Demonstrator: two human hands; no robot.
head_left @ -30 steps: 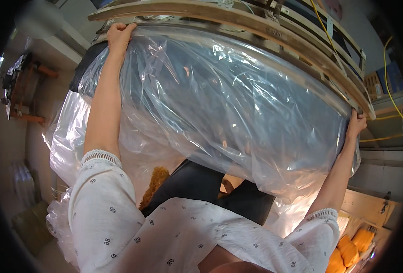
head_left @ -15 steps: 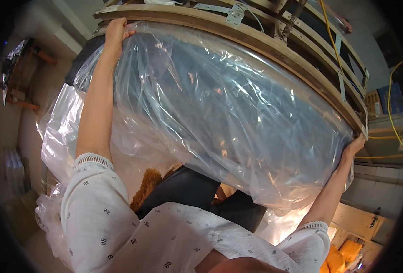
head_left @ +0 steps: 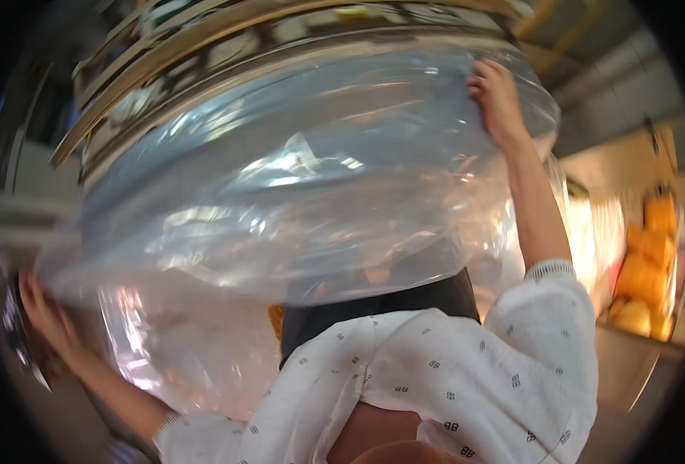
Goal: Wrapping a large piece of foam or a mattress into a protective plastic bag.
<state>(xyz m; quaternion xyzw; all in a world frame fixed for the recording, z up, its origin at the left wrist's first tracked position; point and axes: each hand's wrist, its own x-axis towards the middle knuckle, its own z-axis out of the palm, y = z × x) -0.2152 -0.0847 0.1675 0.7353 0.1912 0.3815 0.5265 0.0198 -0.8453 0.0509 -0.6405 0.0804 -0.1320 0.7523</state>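
Beside the wooden frame (head_left: pixel 238 71), plastic sheeting (head_left: pixel 304 209) spans between your blurred left hand (head_left: pixel 48 315) and half-curled right hand (head_left: pixel 498 100); I can't tell either's hold.

Wears a loose white top (head_left: pixel 404 352), scattered all over with small dark printed marks — spaced well apart and tilted at differing angles. Falls in soft creases down the front and opens wide at the neckline (head_left: pixel 358 404). Has short, roomy sleeves (head_left: pixel 547 321) in the same print, finished at the edge with a pale ribbed trim (head_left: pixel 550 267). Goes bare from there to the left hand (head_left: pixel 48 317) and right hand (head_left: pixel 499 100). Shows plain black legwear (head_left: pixel 427 294) below the hem — smooth and unpatterned.
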